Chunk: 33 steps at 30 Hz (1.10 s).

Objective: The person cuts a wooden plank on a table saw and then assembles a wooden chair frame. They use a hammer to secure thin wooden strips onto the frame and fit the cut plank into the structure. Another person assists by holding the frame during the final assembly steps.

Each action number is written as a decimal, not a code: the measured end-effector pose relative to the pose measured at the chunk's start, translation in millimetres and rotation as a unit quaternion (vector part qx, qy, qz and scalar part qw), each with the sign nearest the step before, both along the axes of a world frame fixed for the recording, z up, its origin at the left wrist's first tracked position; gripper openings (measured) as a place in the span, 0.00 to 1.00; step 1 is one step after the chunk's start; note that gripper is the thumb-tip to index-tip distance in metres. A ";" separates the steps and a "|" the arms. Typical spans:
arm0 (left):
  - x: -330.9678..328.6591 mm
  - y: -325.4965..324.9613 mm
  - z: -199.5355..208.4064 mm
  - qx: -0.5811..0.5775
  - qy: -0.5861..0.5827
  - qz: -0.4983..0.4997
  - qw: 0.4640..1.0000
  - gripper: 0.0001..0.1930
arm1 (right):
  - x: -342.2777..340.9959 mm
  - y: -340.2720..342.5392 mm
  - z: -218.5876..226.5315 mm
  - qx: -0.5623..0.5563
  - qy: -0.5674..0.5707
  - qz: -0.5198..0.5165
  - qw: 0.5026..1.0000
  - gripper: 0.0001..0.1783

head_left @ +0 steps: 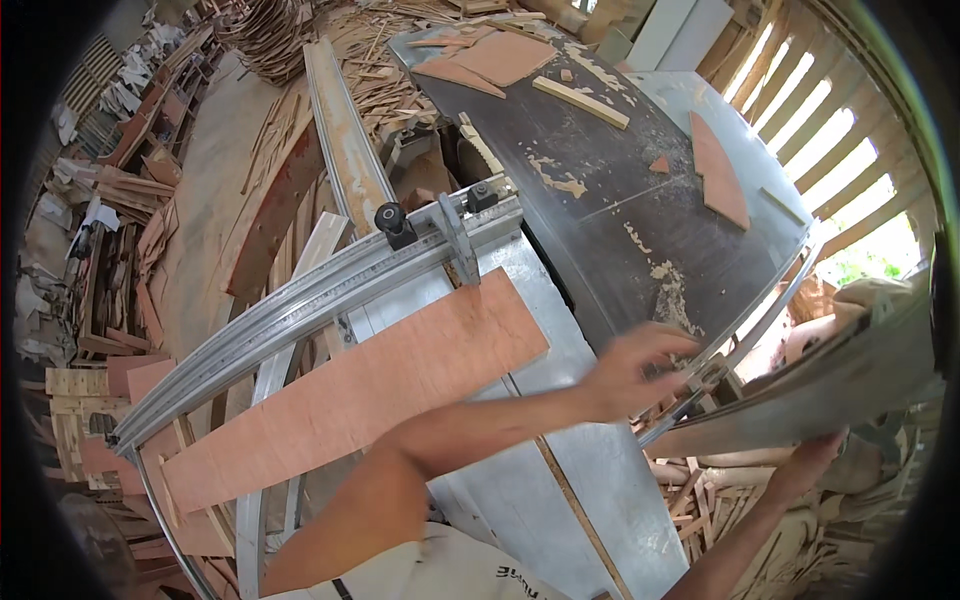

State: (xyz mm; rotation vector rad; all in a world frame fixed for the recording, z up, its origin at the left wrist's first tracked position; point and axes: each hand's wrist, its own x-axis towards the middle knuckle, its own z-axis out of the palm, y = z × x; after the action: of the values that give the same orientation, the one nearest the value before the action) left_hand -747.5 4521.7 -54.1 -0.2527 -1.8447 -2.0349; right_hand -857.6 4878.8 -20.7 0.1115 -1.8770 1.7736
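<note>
My left hand (640,375) reaches across the saw table, slightly blurred, thumb and fingers apart with nothing between them. It is nearest to a metal rail (690,385) at the table's right edge. At the right, my right hand (815,462) grips the lower edge of a long grey-brown board (800,400), its fingers partly hidden. A long reddish plywood strip (370,385) lies on the silver sliding table (590,490), in front of my left forearm. Along its far side runs a metal crosscut fence (300,308), whose stop (458,240) touches the strip near its right end.
The dark saw table (600,210) carries sawdust, plywood offcuts (505,58), a pale wooden stick (580,102) and a pointed plywood piece (715,172). Scrap wood heaps (125,240) lie at the left. A slatted wall (820,120) stands at the right.
</note>
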 end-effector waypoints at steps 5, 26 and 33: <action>83.6 -210.3 -37.4 -0.113 -0.055 0.528 0.840 0.25 | 23.0 5.5 32.8 -0.015 -0.022 -0.111 0.993 0.35; 14.4 -282.1 -86.1 -0.136 -0.047 0.732 0.666 0.10 | 53.7 110.4 -53.9 -0.048 -0.042 -0.259 0.964 0.32; 63.8 -284.9 -93.6 -0.023 0.039 0.472 0.880 0.23 | 87.4 122.2 -123.0 -0.046 -0.158 -0.345 0.924 0.28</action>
State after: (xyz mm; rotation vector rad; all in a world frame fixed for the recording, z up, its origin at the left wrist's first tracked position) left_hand -683.7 4236.9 -147.7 0.4733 -1.5005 -1.2615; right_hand -770.2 5001.0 -143.7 -0.8175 -1.7231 1.4173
